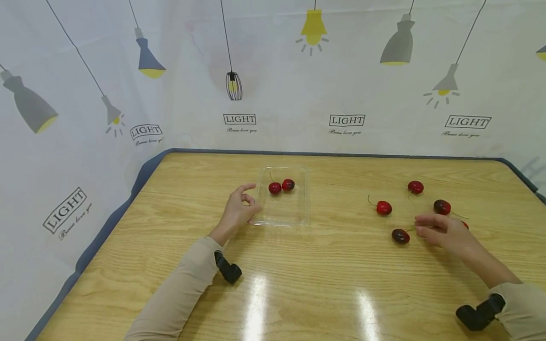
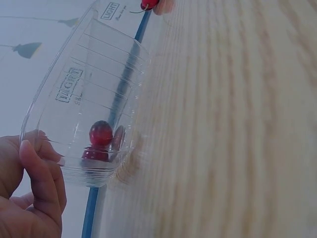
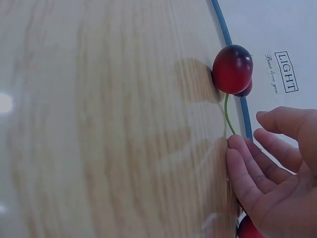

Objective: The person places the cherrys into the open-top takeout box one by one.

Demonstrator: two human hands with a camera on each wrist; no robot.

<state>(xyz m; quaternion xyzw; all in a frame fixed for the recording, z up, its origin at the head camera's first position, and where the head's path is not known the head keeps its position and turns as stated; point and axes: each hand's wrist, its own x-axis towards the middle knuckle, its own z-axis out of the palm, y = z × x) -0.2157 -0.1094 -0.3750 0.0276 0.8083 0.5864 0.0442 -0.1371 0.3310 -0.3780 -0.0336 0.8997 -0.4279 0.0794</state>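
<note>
- Pale backdrop, printed with hanging lamps, runs along the far and left edges of a wood-grain worktop that shines under the room's lights.
- Leftmost on the worktop, the person's left hand has thumb and fingers pinched on the left rim of a clear box, close to the box's near corner.
- Just right of it sits that clear box, left of the worktop's middle and toward the far edge. Two cherries lie side by side in its far half.
- Well across, on the right half, a bright red cherry lies with its stem toward the far left corner.
- Nearer to me than that one, a dark cherry is the one to watch: it lies just left of the right hand's fingertips, its stem aimed right, at them. Its long axis runs roughly left to right, and the right hand is much the closer of the two.
- Toward the far edge rests another cherry.
- Over on the right, the right hand holds nothing, thumb parted from loose fingers; whether a fingertip touches the stem, I cannot tell.
- Beyond that hand sits a two-toned cherry; one more cherry, partly hidden by the hand, lies toward the worktop's right edge.
</note>
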